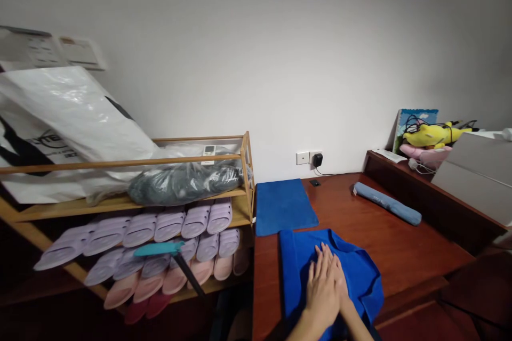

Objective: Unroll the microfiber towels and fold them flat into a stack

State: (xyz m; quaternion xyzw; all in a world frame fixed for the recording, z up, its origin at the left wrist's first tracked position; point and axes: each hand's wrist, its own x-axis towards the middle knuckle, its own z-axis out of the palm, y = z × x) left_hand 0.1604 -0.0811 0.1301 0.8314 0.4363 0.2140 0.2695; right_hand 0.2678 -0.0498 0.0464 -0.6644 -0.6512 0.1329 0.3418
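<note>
A bright blue cloth (294,256) lies spread near the front of the wooden desk, its right side rumpled and hanging towards the desk's edge. My left hand (321,282) rests on it with fingers stretched out, partly over my right hand (340,281). The right hand lies alongside, palm down, its fingers extended and partly hidden by the left. Neither hand grips anything that I can see. Behind the rumpled cloth, a second blue cloth (285,206) is folded flat into a neat rectangle.
A rolled light-blue cloth (387,203) and a small black object (315,183) lie on the desk (340,208). A raised ledge (416,194) at right bears a yellow plush toy (434,134). Left stands a wooden rack (128,162) of slippers (140,228) and bags.
</note>
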